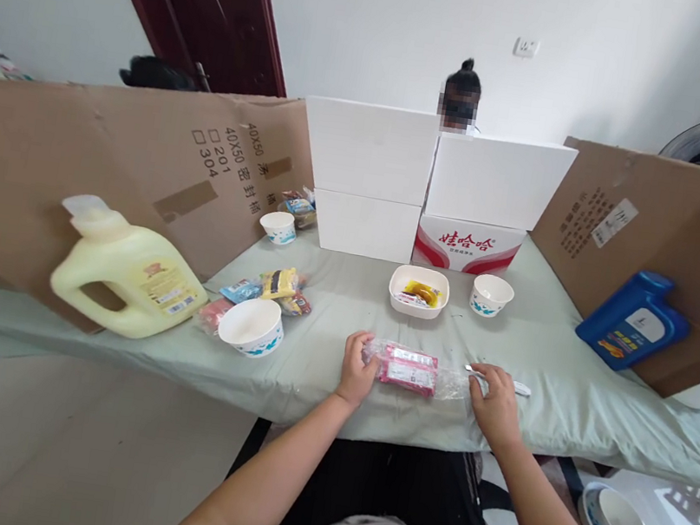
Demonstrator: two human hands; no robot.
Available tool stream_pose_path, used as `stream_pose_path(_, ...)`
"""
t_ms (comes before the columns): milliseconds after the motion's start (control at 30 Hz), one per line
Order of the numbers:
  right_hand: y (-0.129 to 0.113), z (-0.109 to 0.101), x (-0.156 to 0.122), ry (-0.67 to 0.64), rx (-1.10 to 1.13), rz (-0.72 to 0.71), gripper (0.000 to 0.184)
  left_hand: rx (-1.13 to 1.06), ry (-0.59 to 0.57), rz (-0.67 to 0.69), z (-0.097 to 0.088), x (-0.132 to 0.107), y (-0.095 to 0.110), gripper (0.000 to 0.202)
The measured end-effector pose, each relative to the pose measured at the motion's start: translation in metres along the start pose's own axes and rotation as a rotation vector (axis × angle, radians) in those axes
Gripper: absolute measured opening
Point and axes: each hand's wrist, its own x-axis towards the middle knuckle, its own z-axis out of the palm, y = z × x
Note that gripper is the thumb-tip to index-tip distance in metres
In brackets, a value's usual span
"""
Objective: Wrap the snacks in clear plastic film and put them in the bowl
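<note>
Here: green cloth (338,296), white wall (384,31); pink packet (409,370), clear-wrapped, left hand (358,371) pinching one end; right hand's (495,405) grip I can't tell.

Tray (415,310): one
Bowls (489,304) on the table (345,297): three; two left of the tray, one right
Bottles (153,281): two, one either side of the tray
Pink pack (409,370): one, before the tray
Hands (358,373): two, there too

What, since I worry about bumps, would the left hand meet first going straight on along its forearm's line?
Probably the white dish beyond the left hand, though depth is hard to judge.
</note>
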Motion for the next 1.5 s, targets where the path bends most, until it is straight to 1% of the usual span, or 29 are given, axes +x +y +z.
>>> stream_pose_path(33,-0.006,-0.001,-0.004,0.022,0.012,-0.010,0.025,0.000,0.021,-0.003,0.001,0.001,-0.001,0.027)
stream_pose_path(100,-0.021,-0.002,-0.010,0.014,0.054,-0.068,0.024,-0.007,0.065,-0.007,0.001,0.001,-0.003,0.022)
stream_pose_path(133,-0.029,-0.002,-0.012,-0.019,0.078,-0.114,0.022,-0.011,0.089,-0.009,0.000,0.000,-0.003,0.020)
stream_pose_path(200,-0.041,-0.002,-0.014,-0.131,0.094,-0.208,0.021,-0.018,0.148,-0.016,-0.006,-0.005,0.000,0.020)
stream_pose_path(267,-0.046,0.001,-0.013,-0.224,0.064,-0.249,0.024,-0.018,0.193,0.012,-0.018,-0.016,0.007,0.023)
stream_pose_path(300,-0.045,0.003,-0.011,-0.248,0.040,-0.245,0.025,-0.022,0.181,0.055,-0.025,-0.023,0.012,0.024)
stream_pose_path(333,-0.043,0.006,-0.009,-0.255,0.015,-0.228,0.025,-0.034,0.121,0.138,-0.032,-0.029,0.017,0.021)
stream_pose_path(400,-0.036,0.014,-0.003,-0.243,-0.023,-0.185,0.025,-0.081,-0.105,0.310,-0.044,-0.039,0.029,0.013)
stream_pose_path(433,-0.032,0.018,0.000,-0.241,-0.042,-0.169,0.025,-0.094,-0.217,0.376,-0.046,-0.040,0.034,0.012)
stream_pose_path(467,-0.029,0.021,0.003,-0.240,-0.060,-0.155,0.027,-0.090,-0.301,0.416,-0.047,-0.039,0.037,0.013)
stream_pose_path(500,-0.026,0.024,0.005,-0.239,-0.075,-0.145,0.030,-0.061,-0.351,0.438,-0.046,-0.036,0.039,0.015)
stream_pose_path(600,-0.026,0.027,0.011,-0.233,-0.099,-0.132,0.035,0.125,-0.413,0.452,-0.036,-0.017,0.036,0.021)
stream_pose_path(700,-0.031,0.022,0.012,-0.237,-0.077,-0.127,0.032,0.300,-0.510,0.429,-0.024,0.004,0.023,0.028)
stream_pose_path(767,-0.032,0.019,0.013,-0.269,-0.040,-0.095,0.031,0.377,-0.545,0.415,-0.019,0.013,0.016,0.033)
stream_pose_path(900,-0.025,0.024,0.019,-0.343,0.010,-0.036,0.035,0.459,-0.555,0.376,-0.015,0.024,0.012,0.037)
stream_pose_path(1033,-0.013,0.031,0.030,-0.413,0.039,-0.033,0.042,0.538,-0.634,0.325,-0.016,0.032,0.015,0.042)
stream_pose_path(1100,-0.011,0.029,0.035,-0.447,0.055,-0.035,0.044,0.559,-0.626,0.324,-0.019,0.034,0.018,0.033)
stream_pose_path(1167,-0.012,0.022,0.038,-0.479,0.064,-0.036,0.043,0.547,-0.577,0.353,-0.026,0.032,0.023,0.019)
stream_pose_path(1233,-0.016,0.012,0.037,-0.513,0.074,-0.042,0.038,0.517,-0.524,0.409,-0.037,0.026,0.029,0.017)
stream_pose_path(1300,-0.021,0.000,0.032,-0.547,0.099,-0.073,0.031,0.484,-0.533,0.477,-0.050,0.016,0.036,0.020)
stream_pose_path(1333,-0.023,-0.006,0.027,-0.568,0.119,-0.099,0.028,0.472,-0.572,0.506,-0.057,0.009,0.039,0.020)
stream_pose_path(1400,-0.026,-0.017,0.015,-0.636,0.165,-0.150,0.026,0.466,-0.709,0.529,-0.072,-0.005,0.042,0.018)
stream_pose_path(1467,-0.028,-0.025,0.003,-0.751,0.209,-0.160,0.024,0.471,-0.858,0.506,-0.085,-0.016,0.043,0.011)
stream_pose_path(1500,-0.028,-0.027,-0.001,-0.801,0.224,-0.140,0.023,0.465,-0.916,0.485,-0.089,-0.018,0.043,0.013)
